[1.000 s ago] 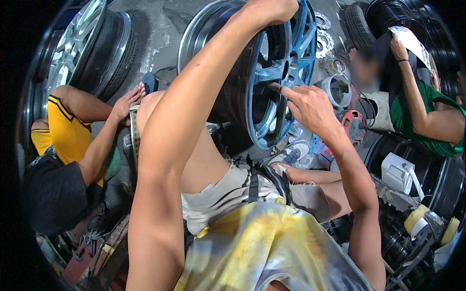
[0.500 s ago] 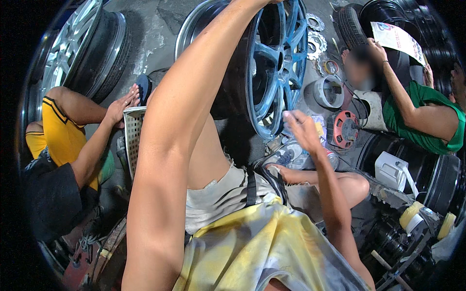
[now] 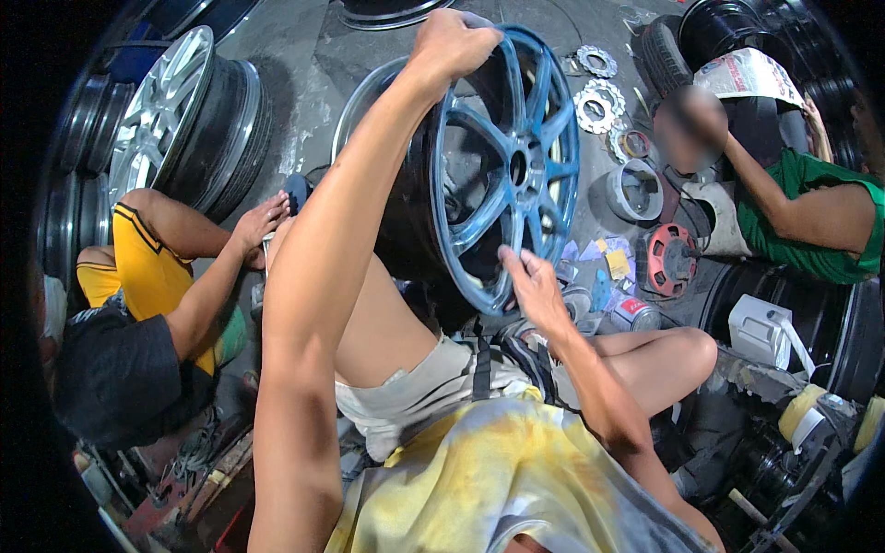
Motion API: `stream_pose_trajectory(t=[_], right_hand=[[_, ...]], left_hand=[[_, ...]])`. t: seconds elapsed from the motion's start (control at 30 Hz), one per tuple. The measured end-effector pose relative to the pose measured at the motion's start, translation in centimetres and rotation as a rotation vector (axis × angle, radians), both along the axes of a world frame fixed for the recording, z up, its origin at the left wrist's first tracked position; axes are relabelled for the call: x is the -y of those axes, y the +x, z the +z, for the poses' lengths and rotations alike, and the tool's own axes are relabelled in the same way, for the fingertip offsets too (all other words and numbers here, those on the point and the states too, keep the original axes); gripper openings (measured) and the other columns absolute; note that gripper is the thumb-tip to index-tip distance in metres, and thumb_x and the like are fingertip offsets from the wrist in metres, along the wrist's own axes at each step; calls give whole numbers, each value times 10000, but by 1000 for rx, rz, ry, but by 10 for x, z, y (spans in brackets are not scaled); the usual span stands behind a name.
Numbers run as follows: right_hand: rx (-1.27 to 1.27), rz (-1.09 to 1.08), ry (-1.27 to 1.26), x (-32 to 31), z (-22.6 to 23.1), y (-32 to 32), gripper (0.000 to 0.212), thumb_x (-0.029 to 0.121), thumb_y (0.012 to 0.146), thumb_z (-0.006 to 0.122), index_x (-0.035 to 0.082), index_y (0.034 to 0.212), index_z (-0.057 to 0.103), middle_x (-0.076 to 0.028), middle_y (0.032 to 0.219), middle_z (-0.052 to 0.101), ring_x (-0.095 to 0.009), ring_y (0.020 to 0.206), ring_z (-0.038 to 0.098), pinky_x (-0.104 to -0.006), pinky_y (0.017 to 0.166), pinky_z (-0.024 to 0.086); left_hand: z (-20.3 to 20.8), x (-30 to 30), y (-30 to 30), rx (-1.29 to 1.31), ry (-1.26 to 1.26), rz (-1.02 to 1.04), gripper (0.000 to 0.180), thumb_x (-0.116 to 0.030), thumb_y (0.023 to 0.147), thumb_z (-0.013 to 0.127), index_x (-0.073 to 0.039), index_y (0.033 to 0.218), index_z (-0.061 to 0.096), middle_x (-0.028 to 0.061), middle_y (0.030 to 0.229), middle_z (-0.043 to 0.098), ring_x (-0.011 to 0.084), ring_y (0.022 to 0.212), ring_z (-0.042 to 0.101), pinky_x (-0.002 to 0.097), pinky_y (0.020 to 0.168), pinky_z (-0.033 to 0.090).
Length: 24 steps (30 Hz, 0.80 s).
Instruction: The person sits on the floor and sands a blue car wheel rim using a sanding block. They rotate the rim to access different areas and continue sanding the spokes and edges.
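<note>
A multi-spoke alloy wheel rim (image 3: 516,198), blue-grey with a streaky surface, stands on edge in front of me. My left hand (image 3: 454,41) reaches over its top, closed round the outer lip. Low on the same rim, my right hand (image 3: 536,288) has its thumb and fingers closed at a lower spoke, near the bottom edge. Whether a small piece lies under those fingers is hidden. My right leg is folded to the side of the rim.
A grey tub (image 3: 634,191), a red round-framed device (image 3: 670,261), a tin can (image 3: 636,313) and scraps of sandpaper (image 3: 616,260) lie right of the rim. One co-worker (image 3: 120,359) sits left; another, in green (image 3: 820,217), sits right. A silver wheel (image 3: 166,111) stands far left.
My right hand has gone from hovering beside the rim to its lower spokes. The view has shifted so my left hand now shows fully on the top lip. The right co-worker's paper has lowered.
</note>
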State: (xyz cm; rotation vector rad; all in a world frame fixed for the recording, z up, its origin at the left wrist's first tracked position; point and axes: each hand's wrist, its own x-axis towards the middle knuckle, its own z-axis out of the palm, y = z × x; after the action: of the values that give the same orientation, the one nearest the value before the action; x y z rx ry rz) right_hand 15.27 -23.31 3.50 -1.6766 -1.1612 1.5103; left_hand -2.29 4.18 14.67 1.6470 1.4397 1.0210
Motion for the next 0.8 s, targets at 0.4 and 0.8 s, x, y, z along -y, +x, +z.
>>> stream_pose_trajectory(t=[0.4,0.8], right_hand=[[514,308,548,-61,69,45,258,135,966,639,64,1202,717,-147,786,687,-252,663,666,-394,620,521],[192,499,470,-113,69,88,271,76,926,543,0,1127,710,-88,714,646,-177,662,640,-355,644,509]], left_hand=[[16,29,27,-257,158,-102,389,-343,972,611,4,1007,784,286,955,734,469,962,703,505,933,538],[11,17,33,-300,258,-203,451,-393,994,637,3,1181,743,226,995,748,319,918,721,422,833,526]])
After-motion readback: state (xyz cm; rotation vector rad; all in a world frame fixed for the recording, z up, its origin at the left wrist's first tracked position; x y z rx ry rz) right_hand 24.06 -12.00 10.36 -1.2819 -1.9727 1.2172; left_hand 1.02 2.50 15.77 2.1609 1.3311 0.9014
